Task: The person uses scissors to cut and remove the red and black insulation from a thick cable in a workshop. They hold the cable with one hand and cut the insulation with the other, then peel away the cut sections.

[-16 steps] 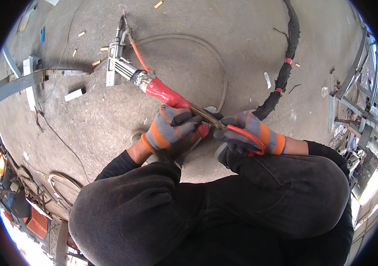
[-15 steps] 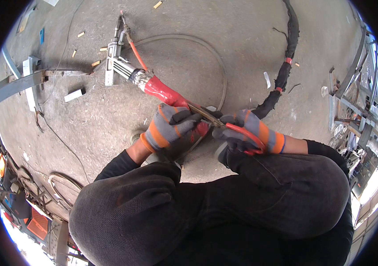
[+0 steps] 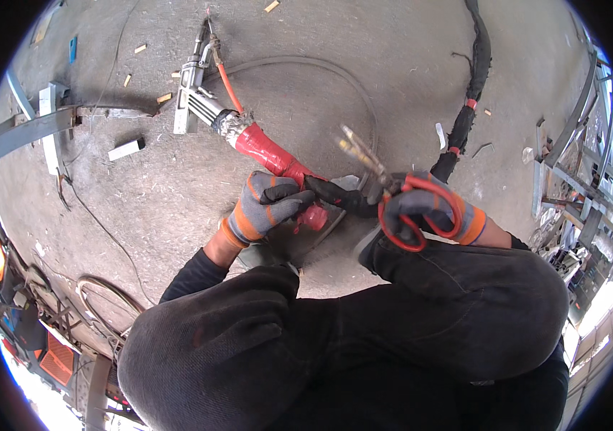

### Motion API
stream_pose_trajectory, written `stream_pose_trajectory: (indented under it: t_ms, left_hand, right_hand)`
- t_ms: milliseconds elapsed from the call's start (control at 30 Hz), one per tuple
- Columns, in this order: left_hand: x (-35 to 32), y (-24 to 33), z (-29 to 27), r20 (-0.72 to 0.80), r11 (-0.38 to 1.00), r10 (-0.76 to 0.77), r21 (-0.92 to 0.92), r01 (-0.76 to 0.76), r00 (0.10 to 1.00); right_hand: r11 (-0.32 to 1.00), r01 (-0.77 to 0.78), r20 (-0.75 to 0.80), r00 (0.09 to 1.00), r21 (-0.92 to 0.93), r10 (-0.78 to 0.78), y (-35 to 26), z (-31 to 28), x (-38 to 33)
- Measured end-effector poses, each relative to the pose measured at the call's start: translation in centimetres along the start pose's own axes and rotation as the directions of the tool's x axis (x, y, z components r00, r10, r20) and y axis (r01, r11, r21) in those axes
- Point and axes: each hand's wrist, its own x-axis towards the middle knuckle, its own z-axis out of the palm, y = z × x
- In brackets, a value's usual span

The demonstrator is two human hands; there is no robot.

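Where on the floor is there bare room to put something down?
Bare floor lies between the looped hose and the black wrapped cable, and between the metal block and the left hand. It is crowded where the left hand is by the red wrapped section and the right hand holds red-handled scissors.

the gloved right grip (image 3: 425,207) holds red-handled scissors (image 3: 388,181) (blades up and leftward, slightly blurred) while the left grip (image 3: 265,206) curls against the lower end of some red wrapping (image 3: 269,152) above grey floor (image 3: 421,79).
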Motion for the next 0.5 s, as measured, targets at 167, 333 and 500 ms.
stream_pose_trajectory:
  t_ms: [167, 333, 500]
  left_hand:
    - [0.3, -0.1, 0.0, 0.026, 0.996, 0.033, 0.08, -0.035, 0.999]
    - [1.0, 0.4, -0.1, 0.014, 0.994, 0.017, 0.104, -0.018, 1.0]
    - [1.6, 0.8, -0.1, -0.006, 0.992, 0.017, 0.127, -0.017, 1.0]
  right_hand:
    - [0.611, 0.452, 0.405, 0.886, -0.65, -0.225, -0.8, -0.5, 0.1]
    - [0.836, 0.236, 0.306, 0.948, -0.496, -0.087, -0.1, 0.1, 0.5]
    - [0.745, 0.401, 0.354, 0.905, -0.533, -0.234, 0.0, 0.1, 1.0]
